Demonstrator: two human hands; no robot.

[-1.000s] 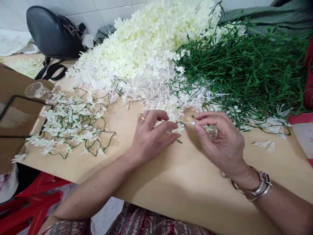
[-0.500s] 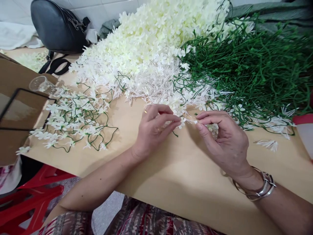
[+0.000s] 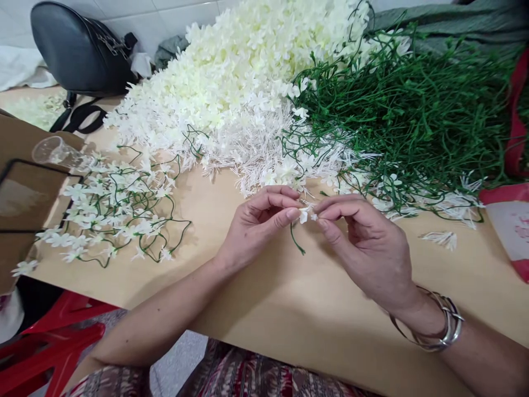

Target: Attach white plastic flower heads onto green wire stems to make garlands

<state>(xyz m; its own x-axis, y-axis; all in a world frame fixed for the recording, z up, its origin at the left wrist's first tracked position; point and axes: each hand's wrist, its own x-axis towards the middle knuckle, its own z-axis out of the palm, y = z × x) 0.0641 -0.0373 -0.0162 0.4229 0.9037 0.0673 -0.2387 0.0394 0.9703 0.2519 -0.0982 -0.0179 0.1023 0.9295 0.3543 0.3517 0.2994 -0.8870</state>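
Near the middle of the table, my left hand (image 3: pixel 260 223) pinches a white artificial flower (image 3: pixel 304 215) between thumb and fingers. A green plastic stem (image 3: pixel 296 241) hangs down beside those fingertips. Close against it, my right hand (image 3: pixel 367 237) has thumb and forefinger closed on a small white flower piece (image 3: pixel 314 216), partly hidden by the fingers. Just beyond both hands lies a heap of thin white stalks (image 3: pixel 264 138), with a large pile of pale cream petals (image 3: pixel 243 60) behind it. A thick bunch of green stems (image 3: pixel 405 116) spreads at the right.
Finished-looking sprigs of white flowers on green stems (image 3: pixel 119 209) lie at the left. A clear plastic cup (image 3: pixel 53 151) rests beside a cardboard box (image 3: pixel 25 193). A black bag (image 3: pixel 82 49) stands behind. A red and white container (image 3: pixel 510 226) sits at the right edge.
My hands have drawn closer together, and the green stem now hangs lower below my left fingertips. The whole view has shifted slightly, moving the surroundings left.
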